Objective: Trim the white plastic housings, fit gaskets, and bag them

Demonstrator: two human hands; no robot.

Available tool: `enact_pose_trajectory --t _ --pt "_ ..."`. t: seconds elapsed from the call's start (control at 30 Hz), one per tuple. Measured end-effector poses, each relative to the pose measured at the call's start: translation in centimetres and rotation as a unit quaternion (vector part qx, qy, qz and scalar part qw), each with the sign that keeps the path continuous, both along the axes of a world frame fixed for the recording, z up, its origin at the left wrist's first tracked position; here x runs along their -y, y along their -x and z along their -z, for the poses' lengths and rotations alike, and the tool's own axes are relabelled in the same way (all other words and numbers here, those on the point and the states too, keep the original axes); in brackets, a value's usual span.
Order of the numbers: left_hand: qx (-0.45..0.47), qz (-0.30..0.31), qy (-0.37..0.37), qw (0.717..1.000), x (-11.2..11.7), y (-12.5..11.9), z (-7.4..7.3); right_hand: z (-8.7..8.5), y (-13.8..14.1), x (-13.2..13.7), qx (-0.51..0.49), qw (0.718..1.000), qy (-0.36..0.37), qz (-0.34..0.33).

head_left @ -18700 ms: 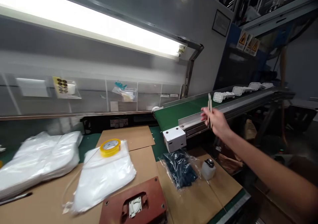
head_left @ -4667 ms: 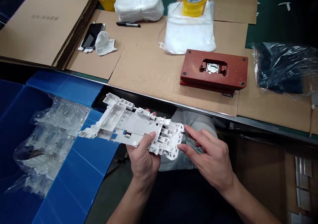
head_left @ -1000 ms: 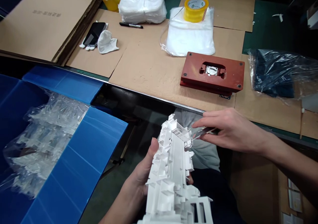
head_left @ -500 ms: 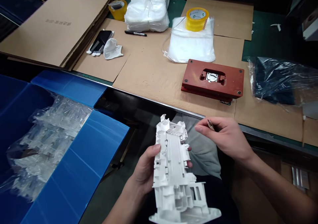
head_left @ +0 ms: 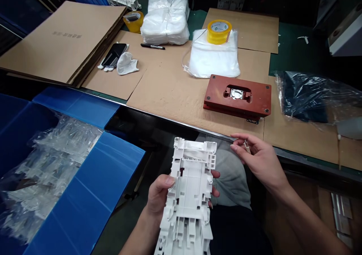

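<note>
Steadily, the left hand [head_left: 161, 198] grips a white plastic moulding [head_left: 188, 194] from beneath at lower centre, leaving its face exposed, while the right hand [head_left: 263, 164] pinches a small metal tool [head_left: 247, 145] just beside it, right of the blue bin [head_left: 85, 175].

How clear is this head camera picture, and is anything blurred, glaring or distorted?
In the head view, the white plastic moulding in the left hand looks sharp but pale, and the frame cuts off its lower end; the small metal tool in the right hand is too small for detail; the clear bagging in the blue bin shows small glints; the space under the metal table edge is dark.
</note>
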State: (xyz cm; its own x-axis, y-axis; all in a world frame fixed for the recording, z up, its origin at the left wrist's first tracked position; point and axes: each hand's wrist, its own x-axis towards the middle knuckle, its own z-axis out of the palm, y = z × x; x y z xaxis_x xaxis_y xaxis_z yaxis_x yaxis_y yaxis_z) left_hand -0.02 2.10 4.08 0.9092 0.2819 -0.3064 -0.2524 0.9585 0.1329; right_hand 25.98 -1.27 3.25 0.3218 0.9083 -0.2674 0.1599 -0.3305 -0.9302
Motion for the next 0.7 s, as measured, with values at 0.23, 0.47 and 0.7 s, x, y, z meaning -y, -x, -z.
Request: enact_pose_trajectory --t 0.23,0.47,0.7 --pt "-0.007 -0.019 -0.016 1.0 0.2 -0.1 0.0 -1.3 0.7 0.3 0.046 0.999 -0.014 0.003" --pt "-0.094 -0.054 -0.045 0.993 0.3 -0.7 -0.9 -3.2 3.1 0.3 0.09 0.982 -0.135 -0.093" --pt "-0.21 -0.111 -0.142 0.961 1.4 -1.1 -0.7 -2.0 4.7 0.0 0.164 0.967 -0.152 -0.122"
